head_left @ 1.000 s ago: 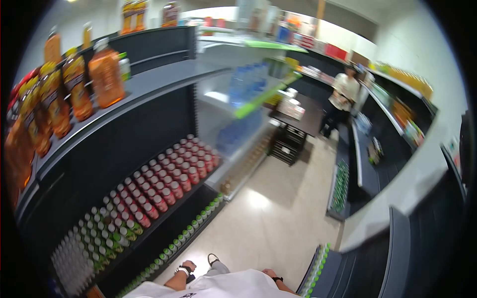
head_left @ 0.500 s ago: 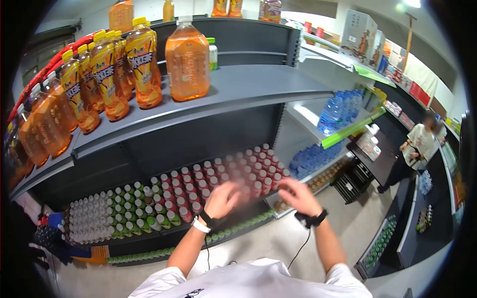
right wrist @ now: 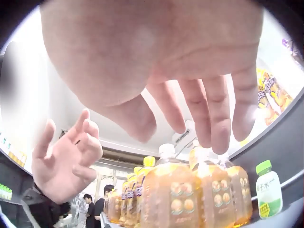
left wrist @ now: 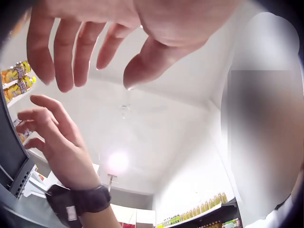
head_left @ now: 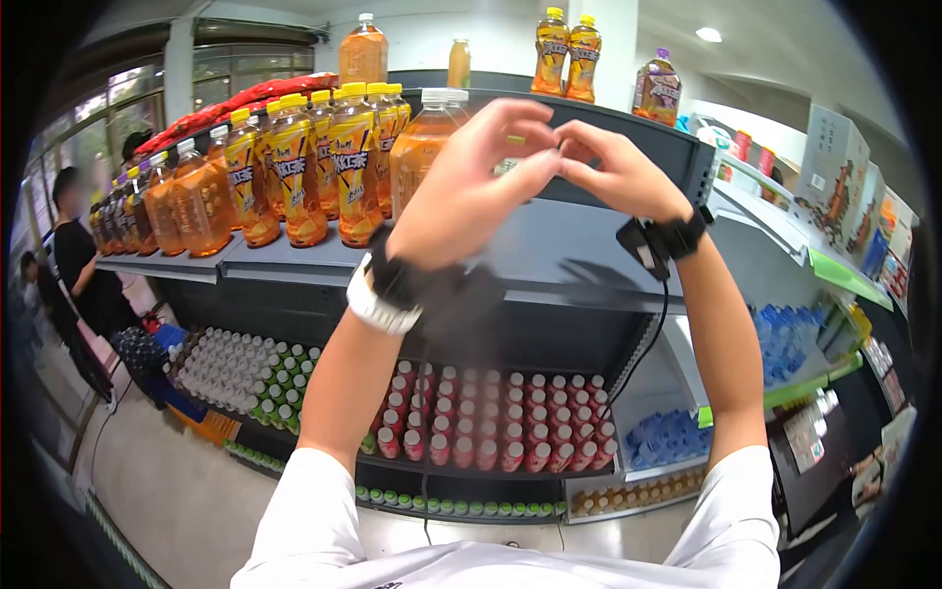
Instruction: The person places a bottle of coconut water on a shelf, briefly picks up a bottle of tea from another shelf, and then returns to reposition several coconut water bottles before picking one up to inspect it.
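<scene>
Both hands are raised in front of the upper shelf [head_left: 549, 240], fingers relaxed and nothing held. My left hand [head_left: 476, 187] overlaps a large clear bottle of orange drink [head_left: 417, 162] in the head view. Close to its fingertips are those of my right hand [head_left: 628, 172]. In the right wrist view, large orange-drink bottles [right wrist: 173, 199] stand below the right fingers [right wrist: 221, 135], and a small white bottle with a green cap [right wrist: 269, 194] stands beside them. Yellow-capped tea bottles [head_left: 353, 162] line the shelf left of the hands.
Rows of red cans or bottles with pale caps [head_left: 491, 422] fill the lower shelf. Blue water bottles [head_left: 785, 344] stand on the right unit. More tea bottles [head_left: 567, 59] are on the far side of the shelf's back panel [head_left: 677, 147]. People [head_left: 93, 265] stand at the left.
The head view has swung left to face the drinks shelf. Both hands have risen from low by the waist to the upper shelf's height and come closer together, still holding nothing.
</scene>
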{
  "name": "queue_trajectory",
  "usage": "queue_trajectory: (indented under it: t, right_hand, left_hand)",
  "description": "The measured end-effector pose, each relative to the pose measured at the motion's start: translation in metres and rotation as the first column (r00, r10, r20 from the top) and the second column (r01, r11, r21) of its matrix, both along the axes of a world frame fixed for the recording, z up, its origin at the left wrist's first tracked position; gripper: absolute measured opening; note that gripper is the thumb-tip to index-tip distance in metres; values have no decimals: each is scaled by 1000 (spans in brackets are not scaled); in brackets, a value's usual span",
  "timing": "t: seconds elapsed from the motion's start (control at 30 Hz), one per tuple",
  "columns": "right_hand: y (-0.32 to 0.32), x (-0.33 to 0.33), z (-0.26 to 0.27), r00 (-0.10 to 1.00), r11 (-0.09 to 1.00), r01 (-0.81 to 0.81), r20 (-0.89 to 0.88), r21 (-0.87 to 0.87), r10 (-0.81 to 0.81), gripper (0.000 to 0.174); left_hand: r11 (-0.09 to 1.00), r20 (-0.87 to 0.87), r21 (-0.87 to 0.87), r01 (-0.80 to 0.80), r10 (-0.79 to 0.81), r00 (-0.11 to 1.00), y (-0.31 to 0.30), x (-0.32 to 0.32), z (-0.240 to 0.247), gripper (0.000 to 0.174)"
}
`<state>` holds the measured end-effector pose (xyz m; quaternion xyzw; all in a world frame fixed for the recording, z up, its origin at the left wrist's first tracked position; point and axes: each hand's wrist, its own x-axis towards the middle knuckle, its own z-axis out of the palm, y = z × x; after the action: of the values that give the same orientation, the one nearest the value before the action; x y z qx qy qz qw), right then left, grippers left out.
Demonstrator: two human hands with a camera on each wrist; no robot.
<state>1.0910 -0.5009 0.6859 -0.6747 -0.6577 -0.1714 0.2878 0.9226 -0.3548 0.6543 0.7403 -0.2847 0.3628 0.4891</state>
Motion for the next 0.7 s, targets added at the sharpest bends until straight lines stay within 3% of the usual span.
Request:
queue_trajectory:
  t: [0.07, 0.13, 0.2, 0.27, 0.3, 0.33, 0.37, 0.47, 0.6, 0.7]
  right_hand:
    - [15, 37, 12, 998, 999, -49, 47, -8, 50, 36]
    - [31, 63, 22, 973, 980, -196, -133, -44, 188, 41]
    - [59, 114, 34, 982, 974, -168, 56, -149, 178, 40]
    - [88, 154, 35, 965, 972, -188, 158, -142, 209, 44]
    - [100, 159, 32, 982, 976, -142, 99, -164, 160, 45]
    - [111, 163, 29, 993, 978, -96, 42, -186, 106, 46]
    - [121, 168, 25, 997, 975, -69, 13, -209, 73, 47]
    - [134, 177, 8, 998, 969, 26, 63, -246, -11, 48]
    - [155, 197, -14, 987, 967, 138, 117, -214, -115, 50]
    - [156, 193, -17, 986, 973, 165, 32, -159, -162, 44]
  left_hand:
    - [998, 12, 37, -57, 56, 998, -8, 38, 20, 46]
    - [991, -105, 5, -136, 135, 985, -5, 82, 38, 52]
    - [941, -226, -18, -337, 324, 919, -7, 114, 49, 58]
    - [864, -282, 47, -501, 493, 823, -3, 146, 52, 44]
    - [769, -225, 136, -624, 637, 737, 26, 192, 45, 36]
    - [756, -221, 179, -630, 654, 723, 11, 175, 46, 33]
    - [724, -384, 53, -688, 651, 655, 20, 198, 42, 35]
    - [348, -368, 69, -935, 880, 301, 22, 242, 25, 30]
    - [470, -542, 107, -876, 767, 345, 22, 231, 2, 58]
    - [574, -546, 270, -773, 752, 368, 34, 236, -12, 57]
